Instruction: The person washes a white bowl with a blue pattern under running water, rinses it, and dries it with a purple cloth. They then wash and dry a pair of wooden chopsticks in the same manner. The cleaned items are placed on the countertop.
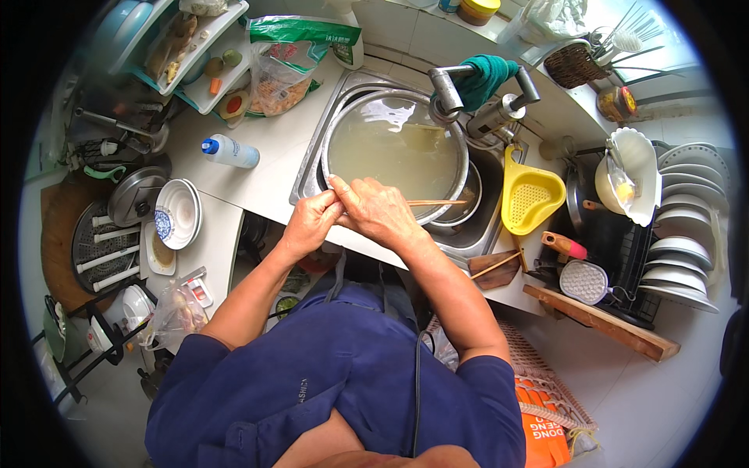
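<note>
A large round metal basin (363,146) of cloudy water rests over the steel double sink (307,169), with something pale submerged near its right side. My right hand (377,210) is closed around thin wooden chopsticks (439,202), whose tips point right across the basin's near rim. Touching its fingers from the left, my left hand (313,222) has its fingers pinched together; what lies between them is hidden. A smaller metal bowl (475,196) sits in the right sink bowl, partly under the basin. Above the basin's right edge stands the faucet (447,96), draped with a green cloth (483,79).
A yellow strainer basket (529,190) hangs at the sink's right edge. Farther right are a pink-handled tool (564,244), a wooden board (603,322) and racked plates (684,234). On the left stand a squeeze bottle (234,152), stacked bowls (178,213) and a plastic bag (178,316).
</note>
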The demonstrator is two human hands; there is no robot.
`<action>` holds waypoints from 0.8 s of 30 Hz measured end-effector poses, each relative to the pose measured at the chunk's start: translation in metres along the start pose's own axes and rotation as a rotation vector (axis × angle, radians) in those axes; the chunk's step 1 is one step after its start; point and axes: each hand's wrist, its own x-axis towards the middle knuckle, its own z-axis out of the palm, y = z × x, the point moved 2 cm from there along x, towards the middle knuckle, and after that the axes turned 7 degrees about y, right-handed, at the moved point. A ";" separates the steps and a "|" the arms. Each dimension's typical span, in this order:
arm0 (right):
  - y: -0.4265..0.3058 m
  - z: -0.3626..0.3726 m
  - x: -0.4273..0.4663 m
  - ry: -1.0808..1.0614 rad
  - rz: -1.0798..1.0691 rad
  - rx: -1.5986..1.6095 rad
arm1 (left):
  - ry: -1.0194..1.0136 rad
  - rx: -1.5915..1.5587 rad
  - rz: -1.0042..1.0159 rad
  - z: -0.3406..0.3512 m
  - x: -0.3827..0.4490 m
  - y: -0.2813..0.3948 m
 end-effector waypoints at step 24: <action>0.006 0.012 -0.003 -0.050 0.038 0.002 | -0.070 -0.182 -0.188 -0.004 -0.003 -0.018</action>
